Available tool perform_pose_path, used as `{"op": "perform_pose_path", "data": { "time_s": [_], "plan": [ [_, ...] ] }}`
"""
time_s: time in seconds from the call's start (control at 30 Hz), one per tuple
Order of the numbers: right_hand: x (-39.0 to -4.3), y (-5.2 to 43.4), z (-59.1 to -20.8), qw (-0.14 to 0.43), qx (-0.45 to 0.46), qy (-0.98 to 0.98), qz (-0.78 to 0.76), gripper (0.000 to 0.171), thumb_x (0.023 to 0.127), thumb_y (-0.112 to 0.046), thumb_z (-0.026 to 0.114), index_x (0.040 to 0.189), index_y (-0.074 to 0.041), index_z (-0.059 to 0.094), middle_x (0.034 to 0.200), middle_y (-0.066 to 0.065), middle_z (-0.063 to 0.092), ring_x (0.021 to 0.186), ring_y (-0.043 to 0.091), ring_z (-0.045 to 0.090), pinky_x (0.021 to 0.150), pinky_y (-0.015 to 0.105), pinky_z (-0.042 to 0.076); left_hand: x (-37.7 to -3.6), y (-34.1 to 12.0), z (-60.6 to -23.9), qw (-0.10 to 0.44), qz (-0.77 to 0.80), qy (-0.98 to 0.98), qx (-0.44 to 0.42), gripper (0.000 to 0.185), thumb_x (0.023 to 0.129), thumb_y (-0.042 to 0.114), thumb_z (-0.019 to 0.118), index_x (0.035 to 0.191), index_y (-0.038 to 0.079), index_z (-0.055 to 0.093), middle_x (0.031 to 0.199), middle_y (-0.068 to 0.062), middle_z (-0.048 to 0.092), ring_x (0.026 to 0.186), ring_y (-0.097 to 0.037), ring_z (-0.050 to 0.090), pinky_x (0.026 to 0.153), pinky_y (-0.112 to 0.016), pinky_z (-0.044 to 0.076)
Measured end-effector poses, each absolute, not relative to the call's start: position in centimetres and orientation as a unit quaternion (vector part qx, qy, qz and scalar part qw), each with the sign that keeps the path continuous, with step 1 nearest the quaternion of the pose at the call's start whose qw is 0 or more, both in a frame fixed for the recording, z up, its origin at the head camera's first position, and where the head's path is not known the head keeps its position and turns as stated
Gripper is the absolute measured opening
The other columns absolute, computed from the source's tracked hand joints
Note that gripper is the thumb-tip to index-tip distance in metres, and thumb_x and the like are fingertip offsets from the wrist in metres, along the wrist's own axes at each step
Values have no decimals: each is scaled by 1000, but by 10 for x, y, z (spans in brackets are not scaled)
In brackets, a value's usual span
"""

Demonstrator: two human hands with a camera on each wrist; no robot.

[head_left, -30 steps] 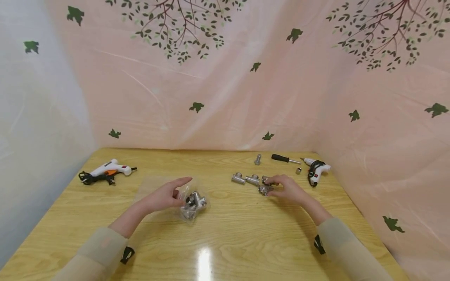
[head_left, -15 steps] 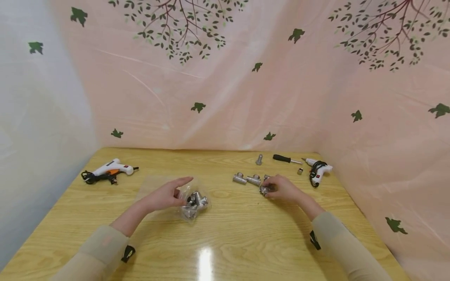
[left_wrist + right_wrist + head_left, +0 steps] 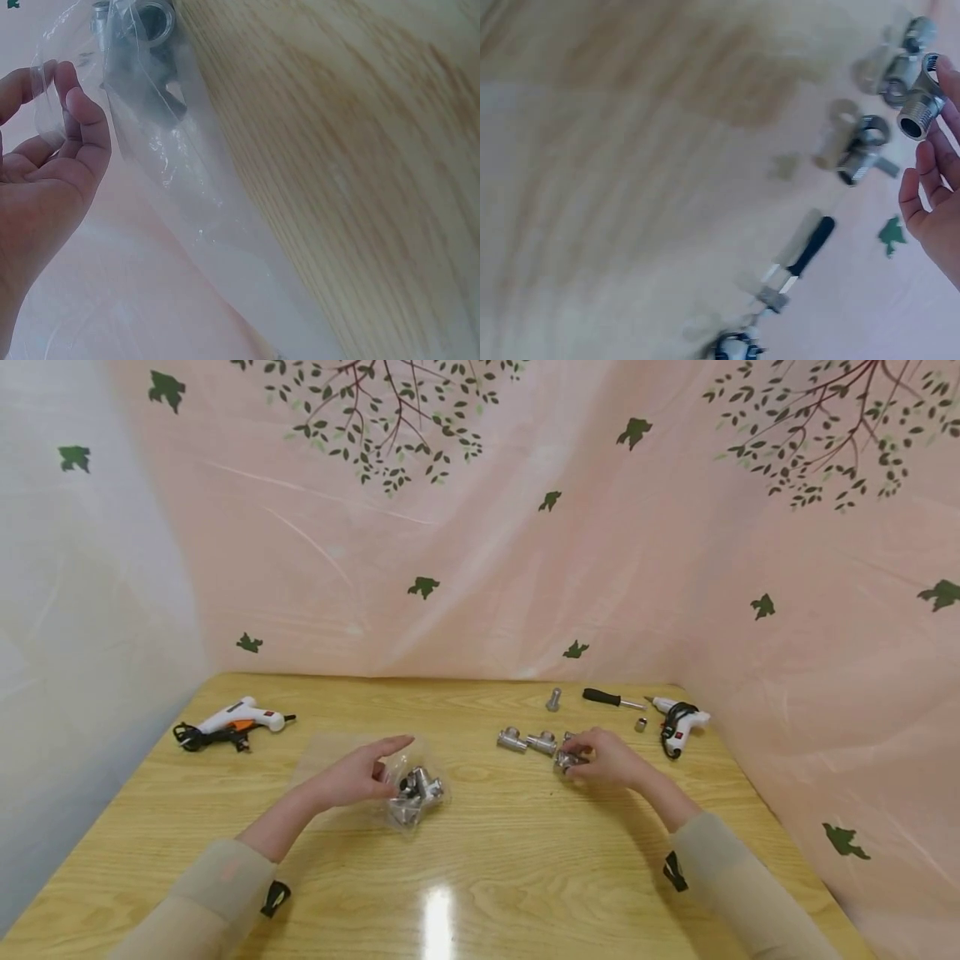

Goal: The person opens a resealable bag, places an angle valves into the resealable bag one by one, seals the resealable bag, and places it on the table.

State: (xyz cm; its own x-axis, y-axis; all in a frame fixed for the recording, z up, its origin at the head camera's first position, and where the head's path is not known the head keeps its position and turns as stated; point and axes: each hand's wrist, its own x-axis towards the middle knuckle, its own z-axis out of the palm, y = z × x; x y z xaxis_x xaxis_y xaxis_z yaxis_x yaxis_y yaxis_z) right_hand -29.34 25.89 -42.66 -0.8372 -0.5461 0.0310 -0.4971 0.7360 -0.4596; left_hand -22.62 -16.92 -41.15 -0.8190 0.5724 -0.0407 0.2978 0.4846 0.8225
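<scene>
My left hand [image 3: 386, 770] pinches the edge of a clear plastic bag [image 3: 411, 795] that holds several metal pipe fittings and lies on the wooden table [image 3: 480, 877]. In the left wrist view, the fingers [image 3: 71, 90] press the bag film [image 3: 165, 172], with the fittings [image 3: 142, 22] at the bag's far end. My right hand [image 3: 577, 757] grips a threaded metal fitting [image 3: 566, 762] at the table's right. The right wrist view shows this fitting [image 3: 917, 114] against my fingertips [image 3: 937, 146]. Two more fittings [image 3: 512, 741] [image 3: 542, 743] lie just left of that hand.
A white and orange glue gun [image 3: 228, 723] lies at the far left, another white glue gun [image 3: 678, 723] at the far right. A black-handled screwdriver [image 3: 609, 699], a small nut [image 3: 639, 724] and a bolt-like fitting [image 3: 553, 699] lie near the back edge. Pink sheeting walls the table in.
My right hand has shifted slightly to the left and settled its fingers round the fitting. The left hand and the bag have stayed where they were.
</scene>
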Motion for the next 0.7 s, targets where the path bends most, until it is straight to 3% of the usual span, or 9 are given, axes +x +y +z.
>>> {"op": "perform_pose_path", "data": {
  "time_s": [0.27, 0.7],
  "plan": [
    [-281, 240, -396, 21, -318, 923, -216, 35, 78, -30, 77, 106, -11, 70, 93, -5, 67, 79, 9, 55, 68, 28, 45, -226, -170, -412, 153, 445, 841, 266, 79, 84, 1, 66, 150, 5, 23, 145, -20, 32, 55, -8, 39, 52, -24, 39],
    [-261, 182, -368, 6, -347, 913, -216, 38, 78, -36, 75, 111, -18, 69, 99, -8, 66, 87, 10, 56, 75, 31, 47, -226, -168, -411, 150, 445, 843, 263, 79, 83, 0, 67, 150, 7, 24, 145, -22, 31, 53, -7, 38, 51, -23, 38]
  ]
}}
